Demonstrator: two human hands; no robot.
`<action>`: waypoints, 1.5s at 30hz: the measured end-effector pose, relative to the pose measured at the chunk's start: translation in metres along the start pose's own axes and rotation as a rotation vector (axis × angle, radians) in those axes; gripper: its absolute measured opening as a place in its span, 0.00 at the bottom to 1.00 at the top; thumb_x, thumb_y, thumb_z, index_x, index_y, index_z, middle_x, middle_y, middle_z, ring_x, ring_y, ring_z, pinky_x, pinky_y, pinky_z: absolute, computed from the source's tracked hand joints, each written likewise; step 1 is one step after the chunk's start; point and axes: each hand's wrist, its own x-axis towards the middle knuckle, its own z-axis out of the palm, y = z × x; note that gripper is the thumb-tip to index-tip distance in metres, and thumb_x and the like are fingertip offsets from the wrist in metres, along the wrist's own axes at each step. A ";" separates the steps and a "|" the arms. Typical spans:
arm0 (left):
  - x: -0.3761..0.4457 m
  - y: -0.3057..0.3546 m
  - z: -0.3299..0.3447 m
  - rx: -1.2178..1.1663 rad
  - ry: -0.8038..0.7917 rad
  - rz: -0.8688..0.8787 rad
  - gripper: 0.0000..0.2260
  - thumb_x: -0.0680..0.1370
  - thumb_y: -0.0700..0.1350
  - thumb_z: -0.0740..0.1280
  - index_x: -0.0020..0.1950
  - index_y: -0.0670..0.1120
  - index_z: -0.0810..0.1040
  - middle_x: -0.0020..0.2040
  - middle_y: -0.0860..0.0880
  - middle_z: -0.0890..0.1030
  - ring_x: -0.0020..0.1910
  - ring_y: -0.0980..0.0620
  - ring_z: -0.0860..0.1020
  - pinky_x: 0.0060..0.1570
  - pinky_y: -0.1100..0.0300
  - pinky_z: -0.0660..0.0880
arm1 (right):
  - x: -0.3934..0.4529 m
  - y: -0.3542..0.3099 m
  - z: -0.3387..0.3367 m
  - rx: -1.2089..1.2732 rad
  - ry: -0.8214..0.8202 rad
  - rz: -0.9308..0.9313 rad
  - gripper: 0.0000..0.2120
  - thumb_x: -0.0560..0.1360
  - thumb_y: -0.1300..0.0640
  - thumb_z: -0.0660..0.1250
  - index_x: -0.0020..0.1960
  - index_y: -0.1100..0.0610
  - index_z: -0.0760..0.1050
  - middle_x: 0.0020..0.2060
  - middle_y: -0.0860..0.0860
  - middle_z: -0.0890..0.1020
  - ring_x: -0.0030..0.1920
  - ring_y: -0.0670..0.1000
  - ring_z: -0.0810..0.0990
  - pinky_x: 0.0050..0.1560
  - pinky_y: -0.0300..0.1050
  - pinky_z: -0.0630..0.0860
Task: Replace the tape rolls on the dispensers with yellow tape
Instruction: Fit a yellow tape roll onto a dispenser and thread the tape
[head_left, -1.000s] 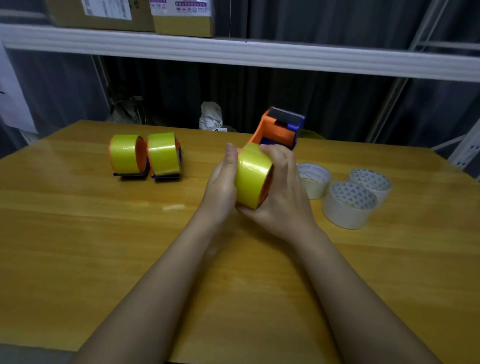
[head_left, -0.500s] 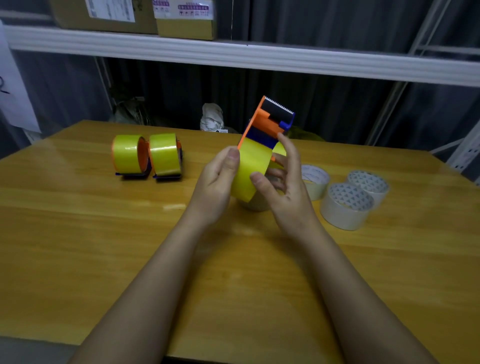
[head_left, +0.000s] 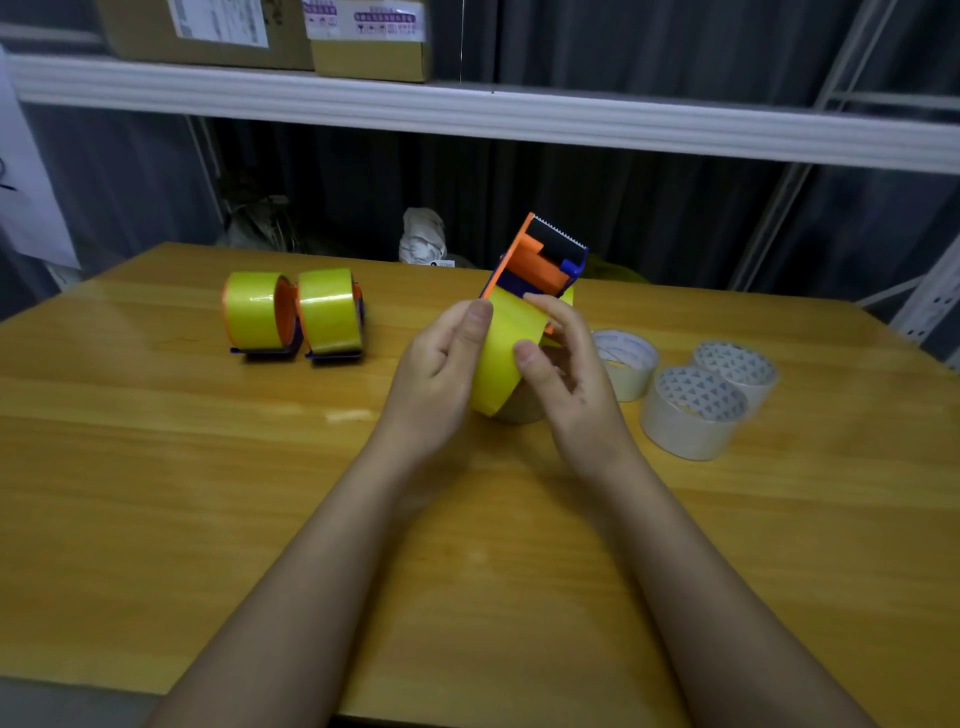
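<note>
Head view: my left hand (head_left: 436, 374) and right hand (head_left: 566, 374) both grip one orange tape dispenser (head_left: 540, 260) loaded with yellow tape (head_left: 498, 353), mid-table (head_left: 156, 467). Two loaded dispensers (head_left: 293, 314) stand far left; three white tape rolls (head_left: 691, 410) sit right.

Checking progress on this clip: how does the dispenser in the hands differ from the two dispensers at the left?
The held dispenser is lifted and tilted, cutter up; the two left dispensers stand on the table. Both hands grip the held one; the left pair is untouched. All are orange and carry yellow tape.
</note>
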 end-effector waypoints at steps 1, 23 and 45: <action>0.000 0.001 0.000 0.008 0.007 0.007 0.12 0.80 0.51 0.54 0.46 0.53 0.76 0.35 0.57 0.79 0.35 0.58 0.76 0.36 0.63 0.70 | 0.000 0.000 -0.001 0.028 -0.004 0.010 0.22 0.75 0.48 0.65 0.66 0.52 0.67 0.54 0.46 0.74 0.50 0.38 0.76 0.47 0.34 0.74; 0.000 0.001 -0.002 0.149 0.130 0.034 0.18 0.79 0.57 0.57 0.35 0.50 0.74 0.27 0.48 0.72 0.27 0.52 0.70 0.26 0.56 0.65 | 0.001 0.001 0.001 -0.406 0.249 -0.302 0.19 0.73 0.46 0.68 0.58 0.58 0.81 0.55 0.51 0.80 0.58 0.53 0.77 0.58 0.44 0.73; -0.002 0.009 -0.001 -0.088 -0.107 -0.144 0.15 0.84 0.42 0.51 0.53 0.39 0.76 0.34 0.51 0.81 0.34 0.59 0.80 0.35 0.69 0.72 | -0.002 -0.003 -0.004 -0.344 0.010 -0.079 0.30 0.67 0.38 0.67 0.68 0.44 0.71 0.60 0.43 0.69 0.64 0.48 0.66 0.59 0.25 0.62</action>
